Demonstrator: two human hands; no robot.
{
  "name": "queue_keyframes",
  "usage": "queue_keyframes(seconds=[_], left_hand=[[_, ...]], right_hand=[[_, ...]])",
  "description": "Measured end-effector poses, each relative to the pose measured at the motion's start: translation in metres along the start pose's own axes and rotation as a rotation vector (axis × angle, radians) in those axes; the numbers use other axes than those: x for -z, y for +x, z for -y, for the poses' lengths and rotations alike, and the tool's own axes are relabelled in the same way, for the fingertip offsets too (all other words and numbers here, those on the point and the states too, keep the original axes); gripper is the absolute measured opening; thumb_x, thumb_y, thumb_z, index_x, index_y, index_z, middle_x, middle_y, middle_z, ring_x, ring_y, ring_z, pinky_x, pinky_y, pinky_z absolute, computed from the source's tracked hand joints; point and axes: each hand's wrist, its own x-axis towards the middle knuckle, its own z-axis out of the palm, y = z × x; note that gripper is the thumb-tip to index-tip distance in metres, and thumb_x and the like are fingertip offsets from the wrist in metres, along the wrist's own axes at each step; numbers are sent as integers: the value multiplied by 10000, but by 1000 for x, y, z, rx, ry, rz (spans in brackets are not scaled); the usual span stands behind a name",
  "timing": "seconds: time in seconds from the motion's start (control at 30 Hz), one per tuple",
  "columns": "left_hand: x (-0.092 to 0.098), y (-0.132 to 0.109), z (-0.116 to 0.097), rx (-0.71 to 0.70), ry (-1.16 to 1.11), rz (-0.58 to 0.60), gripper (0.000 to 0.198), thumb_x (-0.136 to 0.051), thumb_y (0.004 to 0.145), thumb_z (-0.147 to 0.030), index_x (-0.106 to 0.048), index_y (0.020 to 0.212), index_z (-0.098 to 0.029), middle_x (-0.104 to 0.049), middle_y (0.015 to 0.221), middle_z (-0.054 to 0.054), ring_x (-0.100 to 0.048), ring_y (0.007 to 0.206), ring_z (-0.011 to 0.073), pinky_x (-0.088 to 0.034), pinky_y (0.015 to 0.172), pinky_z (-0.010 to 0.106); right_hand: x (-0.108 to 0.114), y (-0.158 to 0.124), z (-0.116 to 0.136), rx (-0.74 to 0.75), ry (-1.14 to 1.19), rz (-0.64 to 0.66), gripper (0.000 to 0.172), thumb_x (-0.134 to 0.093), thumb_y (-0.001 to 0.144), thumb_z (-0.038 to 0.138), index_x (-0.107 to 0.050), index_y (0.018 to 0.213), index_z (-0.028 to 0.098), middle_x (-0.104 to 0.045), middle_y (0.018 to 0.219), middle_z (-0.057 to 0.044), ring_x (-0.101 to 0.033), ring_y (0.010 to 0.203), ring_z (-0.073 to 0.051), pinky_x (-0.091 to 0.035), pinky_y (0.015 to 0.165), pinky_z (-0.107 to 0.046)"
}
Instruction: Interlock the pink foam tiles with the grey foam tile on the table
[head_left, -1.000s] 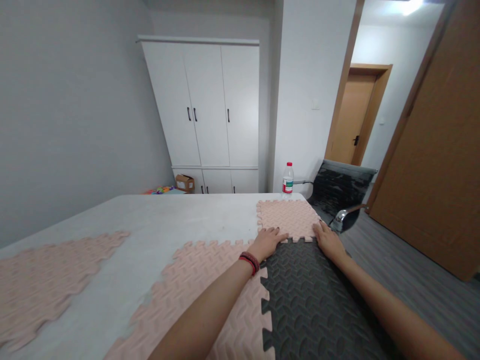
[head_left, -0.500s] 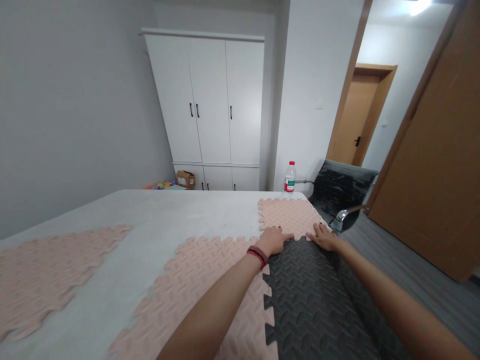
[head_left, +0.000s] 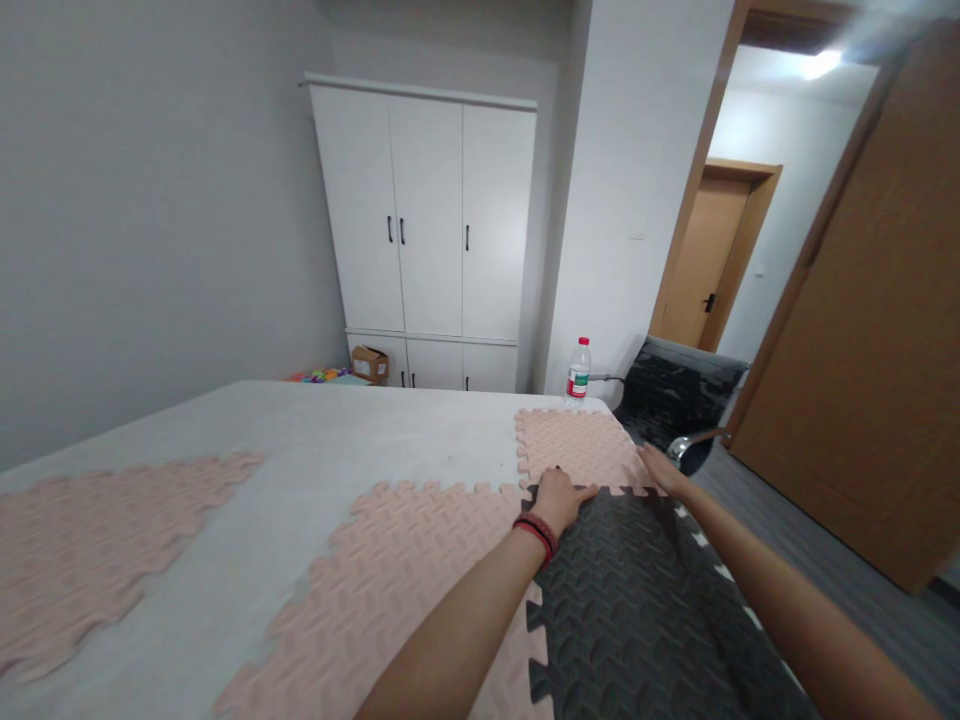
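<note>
A dark grey foam puzzle mat (head_left: 637, 610) lies on the table in front of me, joined on its left to a pink mat (head_left: 405, 590). A smaller pink mat (head_left: 577, 445) lies against its far edge. My left hand (head_left: 561, 497), with a red band at the wrist, presses on the seam between the grey mat and the far pink mat. My right hand (head_left: 660, 468) rests flat at the right end of that seam, near the table's edge. Neither hand grips anything.
Another pink mat (head_left: 97, 540) lies at the left of the grey table (head_left: 315, 430). A water bottle (head_left: 577, 372) stands at the far corner. A black chair (head_left: 679, 395) sits beyond it, with a white wardrobe (head_left: 427, 225) and brown doors behind.
My left hand has slid slightly right and nearer along the seam. My right hand has moved out to the mat's right corner. The view has shifted a little right.
</note>
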Motion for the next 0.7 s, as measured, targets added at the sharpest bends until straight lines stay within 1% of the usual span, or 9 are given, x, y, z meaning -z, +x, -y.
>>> queue_keyframes(seconds=[0.07,0.13,0.2,0.27,0.37,0.47,0.53,0.6,0.7], left_hand=[[-2,0,-1,4,0,-7,340,-495,901,-330,-494,1222,-220,-571,1154,67,-558,1014,214,-464,867,447],[-4,1,-2,9,-2,-16,358,-482,904,-319,-474,1254,-242,-573,1155,69,-550,1023,228,-450,860,452],[-7,3,-2,7,-5,-27,375,-467,903,-293,-461,1277,-283,-582,1148,83,-541,1031,254,-431,843,453],[-10,5,-1,-8,-8,-40,389,-432,901,-257,-459,1281,-336,-591,1136,104,-533,1037,276,-410,825,439],[-14,8,5,-67,-20,-66,422,-350,905,-222,-445,1287,-375,-575,1159,126,-515,1065,287,-400,805,414],[-16,11,12,-171,-43,-96,438,-379,881,-221,-430,1297,-350,-540,1227,103,-492,1108,268,-411,816,391],[-16,14,13,-223,-56,-102,420,-428,849,-224,-474,1257,-311,-565,1193,88,-513,1079,247,-422,815,368],[-16,18,10,-231,-62,-103,385,-426,841,-227,-519,1212,-272,-605,1116,102,-547,1019,248,-435,788,363],[-16,24,-6,-195,-67,-102,386,-349,883,-283,-506,1235,-267,-632,1066,132,-576,964,275,-440,747,393]], right_hand=[[7,12,-3,-40,-23,-34,624,-144,926,390,-251,1407,6,-320,1437,-199,-279,1336,-229,-251,1077,-389],[3,18,-4,-67,-51,-51,636,-160,922,383,-173,1426,-5,-235,1473,-204,-191,1368,-245,-209,1091,-424],[-12,17,-3,-83,-67,-28,636,-179,918,404,-168,1440,42,-210,1489,-177,-154,1377,-260,-194,1088,-476],[-31,12,-2,-87,-75,26,632,-206,909,455,-217,1442,115,-228,1491,-136,-155,1376,-274,-199,1074,-523],[-53,8,-5,-73,-95,99,645,-202,897,529,-240,1441,185,-234,1496,-96,-143,1379,-276,-202,1065,-545],[-59,11,-12,-44,-125,138,684,-154,894,567,-181,1459,182,-191,1510,-95,-108,1386,-267,-203,1073,-521],[-59,14,-16,-27,-135,145,701,-144,892,582,-170,1461,175,-193,1509,-100,-111,1386,-269,-208,1075,-508],[-60,16,-18,-17,-139,134,700,-141,892,586,-177,1460,178,-207,1504,-101,-130,1383,-269,-214,1075,-502],[-62,15,-19,-14,-147,114,696,-153,892,584,-183,1460,183,-223,1500,-101,-153,1378,-271,-225,1072,-498]])
